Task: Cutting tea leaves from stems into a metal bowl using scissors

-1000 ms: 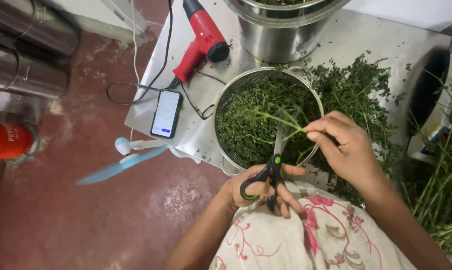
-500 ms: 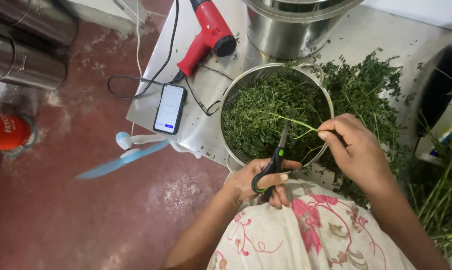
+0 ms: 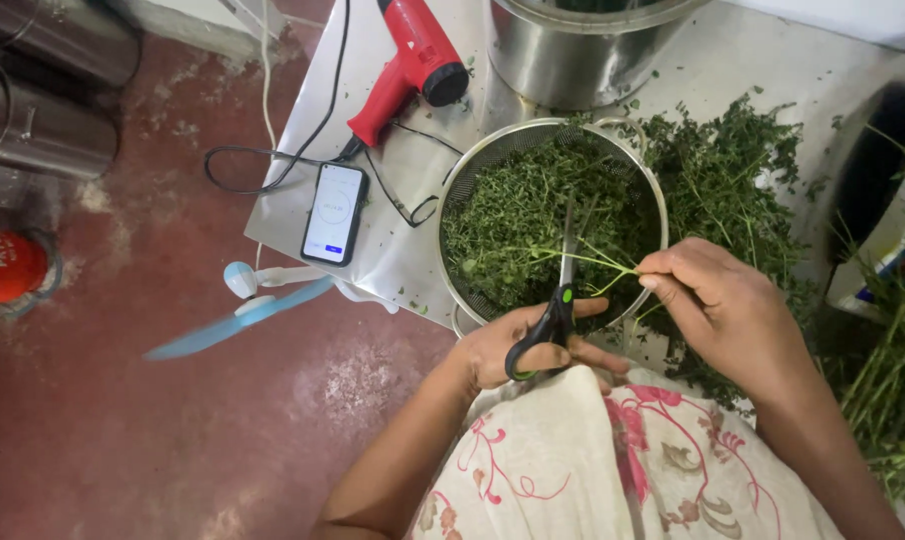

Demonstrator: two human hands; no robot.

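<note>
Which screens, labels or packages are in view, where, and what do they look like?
Phone: flat on the metal sheet, left of the strainer; black rectangle, lit white screen showing a ring and a small blue button.
Red cylinder: on the floor at the left edge; red body with pale lettering, cut off by the frame.
Package: right edge, behind green stems; white and blue, mostly hidden.

Both bare forearms reach forward from the lap toward the metal colander (image 3: 493, 160). The left hand (image 3: 518, 350), at its near rim, has fingers curled through scissor handles. The right hand (image 3: 718, 300), at the near right rim, pinches thumb and fingertips together, knuckles up.
</note>
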